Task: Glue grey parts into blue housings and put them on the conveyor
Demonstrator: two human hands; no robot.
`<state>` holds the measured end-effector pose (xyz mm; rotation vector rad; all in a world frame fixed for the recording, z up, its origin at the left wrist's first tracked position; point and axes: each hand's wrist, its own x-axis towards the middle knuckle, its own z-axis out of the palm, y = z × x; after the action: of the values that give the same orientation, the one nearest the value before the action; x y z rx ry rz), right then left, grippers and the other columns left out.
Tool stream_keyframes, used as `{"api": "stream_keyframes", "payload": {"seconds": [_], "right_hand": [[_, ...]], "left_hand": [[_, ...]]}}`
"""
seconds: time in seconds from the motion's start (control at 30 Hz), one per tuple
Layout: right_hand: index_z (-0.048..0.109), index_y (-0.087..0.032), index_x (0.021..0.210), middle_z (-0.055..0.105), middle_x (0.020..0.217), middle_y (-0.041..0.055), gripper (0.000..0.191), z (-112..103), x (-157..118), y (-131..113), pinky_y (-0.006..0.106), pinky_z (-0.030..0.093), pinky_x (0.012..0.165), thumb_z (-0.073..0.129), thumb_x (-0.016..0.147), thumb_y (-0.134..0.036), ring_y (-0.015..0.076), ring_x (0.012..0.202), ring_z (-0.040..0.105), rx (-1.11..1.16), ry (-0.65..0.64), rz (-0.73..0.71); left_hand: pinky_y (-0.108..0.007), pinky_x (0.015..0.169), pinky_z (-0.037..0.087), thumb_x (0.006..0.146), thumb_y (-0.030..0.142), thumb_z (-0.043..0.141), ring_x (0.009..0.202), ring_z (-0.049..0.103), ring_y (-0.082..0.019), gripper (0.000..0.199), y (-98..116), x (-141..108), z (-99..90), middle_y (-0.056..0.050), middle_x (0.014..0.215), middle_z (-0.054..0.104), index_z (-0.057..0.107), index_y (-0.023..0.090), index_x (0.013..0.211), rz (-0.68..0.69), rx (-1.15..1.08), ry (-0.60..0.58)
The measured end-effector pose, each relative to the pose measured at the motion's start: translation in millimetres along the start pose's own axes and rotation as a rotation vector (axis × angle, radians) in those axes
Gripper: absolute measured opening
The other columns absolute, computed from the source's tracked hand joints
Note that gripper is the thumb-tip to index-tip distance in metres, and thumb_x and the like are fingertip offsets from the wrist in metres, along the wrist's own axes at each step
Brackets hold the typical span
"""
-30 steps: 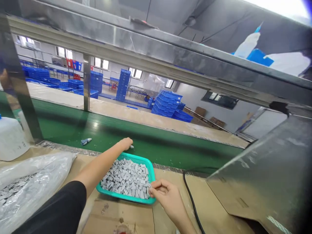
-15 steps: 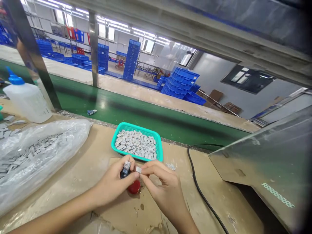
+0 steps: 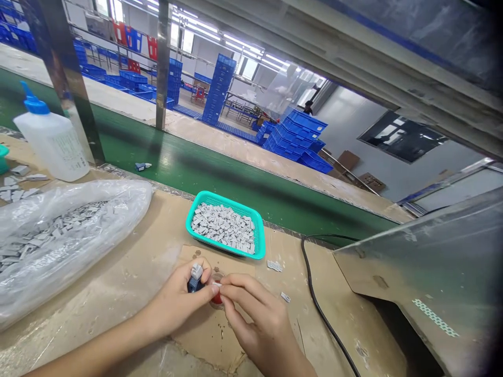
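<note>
A worker's two bare hands meet above the near part of a tan tabletop [image 3: 157, 235]. The left hand [image 3: 176, 296] grips a dark blue and light grey part [image 3: 195, 278], its grey end pointing up, while the right hand [image 3: 259, 314] pinches a small pale piece [image 3: 217, 285] between fingers and thumb, close by the left thumb's tip. Whether that thumb also presses the piece cannot be told. A red round object [image 3: 217, 299] shows partly hidden below the fingertips. Just beyond the hands, a teal basket [image 3: 261, 238] holds a heap of loose grey pieces [image 3: 222, 225]; a slotted grey strip [image 3: 274, 266] and a small grey clip [image 3: 285, 297] lie to the right, near a black cable [image 3: 309, 277]. At left, a clear plastic bag [image 3: 131, 212] of grey pieces rests in front of a white bottle [image 3: 55, 149] with a blue cap. On the far side, another blue and grey part [image 3: 142, 166] lies on a green belt [image 3: 243, 180], with blue crates [image 3: 294, 133] stacked farther off
</note>
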<state>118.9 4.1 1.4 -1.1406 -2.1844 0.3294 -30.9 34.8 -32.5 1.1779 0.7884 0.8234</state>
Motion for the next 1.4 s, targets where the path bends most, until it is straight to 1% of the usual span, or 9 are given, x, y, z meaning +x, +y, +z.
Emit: {"api": "stream_keyframes", "payload": {"seconds": [0.13,0.27,0.37,0.47,0.63,0.8,0.93,1.17,1.4], "right_hand": [[0.056,-0.018,0.088,0.057,0.084,0.0062,0.022,1,-2,0,0.026,0.049,0.069,0.043,0.078,-0.005,0.0146,0.079,0.056,-0.036,0.019,-0.001],[0.058,-0.018,0.082,0.059,0.079,0.0054,0.016,-6,-10,12,0.025,0.049,0.065,0.049,0.076,-0.007,0.0154,0.074,0.057,-0.111,0.169,0.095],[0.059,-0.018,0.078,0.061,0.078,0.0051,0.012,-4,-22,21,0.026,0.049,0.064,0.052,0.075,-0.009,0.0163,0.074,0.058,-0.164,0.234,0.218],[0.06,-0.018,0.077,0.061,0.075,0.0047,0.012,11,-32,23,0.024,0.05,0.061,0.051,0.075,-0.01,0.0156,0.071,0.059,-0.153,0.226,0.282],[0.061,-0.017,0.077,0.06,0.071,0.0045,0.011,38,-37,21,0.022,0.049,0.056,0.051,0.076,-0.011,0.0135,0.064,0.058,-0.16,0.247,0.265],[0.059,-0.017,0.078,0.056,0.067,0.0031,0.012,48,-41,24,0.021,0.047,0.054,0.048,0.079,-0.013,0.0116,0.059,0.054,-0.193,0.309,0.223],[0.057,-0.017,0.076,0.053,0.064,0.0017,0.013,50,-39,21,0.019,0.045,0.053,0.046,0.08,-0.013,0.0103,0.056,0.052,-0.249,0.338,0.195],[0.055,-0.016,0.071,0.051,0.061,0.0013,0.016,48,-34,16,0.018,0.043,0.05,0.043,0.081,-0.013,0.0092,0.053,0.05,-0.323,0.317,0.18],[0.055,-0.016,0.071,0.052,0.061,0.0013,0.016,44,-29,11,0.018,0.042,0.049,0.043,0.081,-0.013,0.0093,0.053,0.05,-0.325,0.284,0.171]], "left_hand": [[-0.02,0.059,0.03,0.073,0.025,0.049,0.061,0.036,-0.009,0.022,-1,-1,-0.5,0.005,0.063,0.038,0.03,0.019,0.064,-0.015,-0.052,-0.021],[-0.025,0.074,0.032,0.069,0.022,0.049,0.082,0.043,-0.015,0.009,-3,1,-24.0,-0.002,0.087,0.05,0.043,0.019,0.075,-0.065,0.052,0.027],[-0.026,0.072,0.031,0.063,0.011,0.044,0.083,0.044,-0.016,0.023,-2,3,-46.7,-0.002,0.09,0.052,0.049,0.02,0.084,-0.147,0.082,0.151],[-0.026,0.071,0.034,0.063,0.01,0.042,0.088,0.045,-0.017,0.029,0,4,-56.7,-0.002,0.093,0.052,0.051,0.021,0.089,-0.189,-0.045,0.161],[-0.03,0.085,0.035,0.067,0.014,0.05,0.1,0.047,-0.018,0.032,-2,5,-52.6,-0.004,0.101,0.055,0.052,0.021,0.099,-0.173,-0.26,0.119],[-0.032,0.099,0.025,0.073,0.02,0.052,0.111,0.042,-0.018,0.038,-1,3,-53.0,-0.004,0.116,0.052,0.05,0.022,0.111,-0.196,-0.216,0.11],[-0.035,0.097,0.029,0.074,0.025,0.053,0.105,0.046,-0.019,0.039,0,2,-54.7,-0.005,0.113,0.053,0.048,0.021,0.113,-0.197,-0.173,0.074],[-0.03,0.088,0.035,0.072,0.03,0.056,0.094,0.051,-0.017,0.04,1,1,-55.9,-0.002,0.091,0.059,0.05,0.021,0.111,-0.206,-0.079,0.073],[-0.027,0.08,0.04,0.061,0.022,0.066,0.082,0.056,-0.014,0.029,1,3,-49.7,-0.003,0.085,0.061,0.055,0.015,0.086,-0.186,-0.149,0.04]]}}
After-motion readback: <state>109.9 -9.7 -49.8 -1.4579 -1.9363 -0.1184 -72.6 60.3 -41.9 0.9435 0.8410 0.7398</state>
